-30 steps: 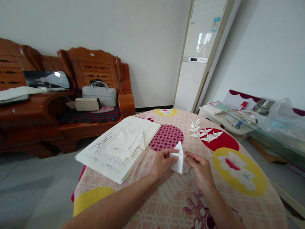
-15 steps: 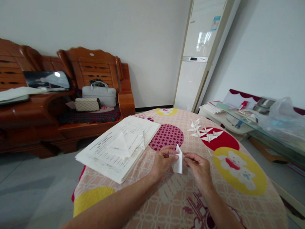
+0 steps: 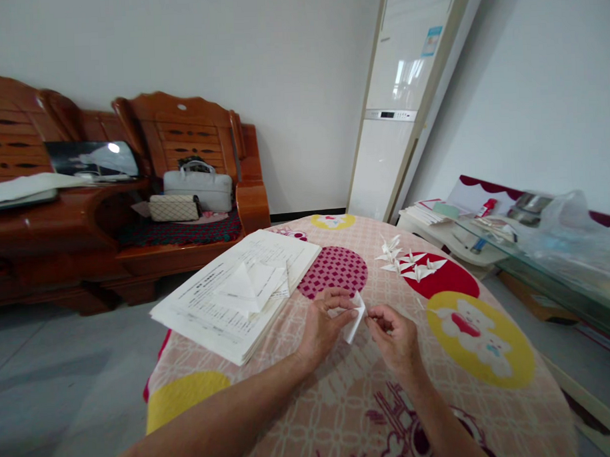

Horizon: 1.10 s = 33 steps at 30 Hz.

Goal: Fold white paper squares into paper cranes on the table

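A small piece of folded white paper is pinched between the thumb and fingers of my left hand, just above the patterned tablecloth. It is narrow and stands at a slant, its pointed top showing above my thumb. Close to its right edge is my right hand, thumb and fingers pressed together. Whether those fingertips grip the paper is too small to make out. Several folded paper cranes lie in a group beyond my right hand.
A stack of printed sheets lies on the left of the round table, with folded white paper on top. To the right is a glass-topped stand holding a plastic bag. Wooden chairs stand behind.
The folded paper has tilted, its lower end swinging left, and less of its face shows. My left fingers have shifted slightly over it; my right hand has turned a little and its fingers curl more.
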{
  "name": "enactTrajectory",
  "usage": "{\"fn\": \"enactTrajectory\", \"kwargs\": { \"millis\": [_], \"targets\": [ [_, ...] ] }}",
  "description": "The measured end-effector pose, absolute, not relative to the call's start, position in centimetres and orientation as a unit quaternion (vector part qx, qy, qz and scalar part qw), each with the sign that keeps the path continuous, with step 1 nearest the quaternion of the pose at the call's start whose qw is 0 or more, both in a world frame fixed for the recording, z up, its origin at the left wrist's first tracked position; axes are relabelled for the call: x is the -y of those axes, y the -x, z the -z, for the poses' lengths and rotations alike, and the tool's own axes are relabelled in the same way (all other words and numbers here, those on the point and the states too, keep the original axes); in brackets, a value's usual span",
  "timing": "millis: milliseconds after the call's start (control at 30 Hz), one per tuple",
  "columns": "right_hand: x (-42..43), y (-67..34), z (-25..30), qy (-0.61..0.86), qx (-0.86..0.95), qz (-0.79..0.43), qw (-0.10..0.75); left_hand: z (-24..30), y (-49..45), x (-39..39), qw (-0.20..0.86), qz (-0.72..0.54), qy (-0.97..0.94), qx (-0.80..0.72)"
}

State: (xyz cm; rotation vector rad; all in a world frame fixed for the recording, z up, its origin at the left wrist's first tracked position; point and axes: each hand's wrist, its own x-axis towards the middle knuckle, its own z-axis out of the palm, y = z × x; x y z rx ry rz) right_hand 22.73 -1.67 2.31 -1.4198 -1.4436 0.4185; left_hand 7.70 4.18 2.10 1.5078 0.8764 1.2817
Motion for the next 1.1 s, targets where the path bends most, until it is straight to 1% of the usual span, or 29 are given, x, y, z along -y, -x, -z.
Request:
{"fn": "enactTrajectory", "kwargs": {
  "millis": [133,300,433,533,700,833,1100],
  "targets": [
    [1.8,-22.7,-2.5,0.582,0.593,-0.178,0.527,-2.2,-7.5,-3.8,0.410,-0.487,-0.682,-0.360],
    [2.1,-22.5,-2.4,0.562,0.553,-0.277,0.549,-2.7,-7.3,-3.5,0.367,-0.473,-0.726,-0.338],
    [2.3,-22.3,-2.7,0.546,0.549,-0.307,0.553,-3.2,-7.2,-3.5,0.380,-0.475,-0.724,-0.325],
    [2.5,-22.3,-3.1,0.539,0.550,-0.320,0.551,-3.3,-7.1,-3.6,0.410,-0.478,-0.710,-0.317],
    [2.8,-22.5,-3.0,0.540,0.559,-0.313,0.546,-3.1,-7.1,-3.9,0.442,-0.463,-0.706,-0.304],
    [2.8,-22.5,-2.8,0.543,0.571,-0.307,0.534,-3.1,-7.0,-4.0,0.442,-0.452,-0.715,-0.299],
    [3.0,-22.5,-3.7,0.533,0.591,-0.324,0.512,-3.9,-6.3,-4.1,0.334,-0.433,-0.786,-0.287]
  ]
}}
